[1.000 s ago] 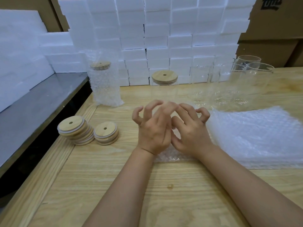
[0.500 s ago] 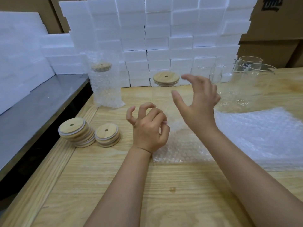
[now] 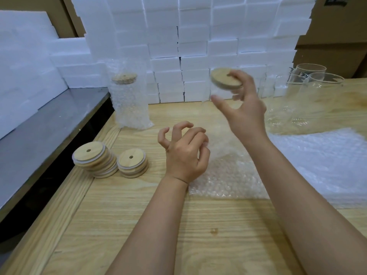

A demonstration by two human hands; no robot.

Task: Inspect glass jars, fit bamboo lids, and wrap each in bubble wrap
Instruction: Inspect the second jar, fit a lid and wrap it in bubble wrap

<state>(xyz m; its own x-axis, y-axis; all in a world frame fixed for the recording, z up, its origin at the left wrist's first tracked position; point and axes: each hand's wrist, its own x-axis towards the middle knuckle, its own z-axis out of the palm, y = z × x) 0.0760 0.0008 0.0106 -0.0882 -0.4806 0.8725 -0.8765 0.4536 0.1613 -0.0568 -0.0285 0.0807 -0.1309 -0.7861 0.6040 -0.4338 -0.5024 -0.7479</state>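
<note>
As the head camera looks down: a pale wooden table fills the lower part of the view.
Right hand: raised above the middle of the table and blurred. Its fingers curl over the round bamboo lid and its thumb lies against the glass below, so it grips the top of the clear glass jar.
Clear glass jar: lidded and tilted in the right hand, over the far edge of the small bubble-wrap sheet. Whether its base touches anything cannot be told.
Left hand: low, near the table, at the left edge of the small bubble-wrap sheet, fingers bent like a claw. Whether the fingertips pinch that edge cannot be told.
Small bubble-wrap sheet: clear, lying on the table below the right hand.
Bubble-wrap stack: larger clear sheets, just beside the small one on its right.
Wrapped jar: upright at the back left, swathed in bubble wrap, with a bamboo lid showing through.
Loose bamboo lids: two stacks of round lids side by side, left of the left hand. Each top lid has a centre hole.
Open glass jars: a lidless clear cluster at the back right.
White foam blocks: stacked as a wall behind the table.
Grey metal surface: along the table's left edge.
Brown cardboard boxes: behind the foam.
</note>
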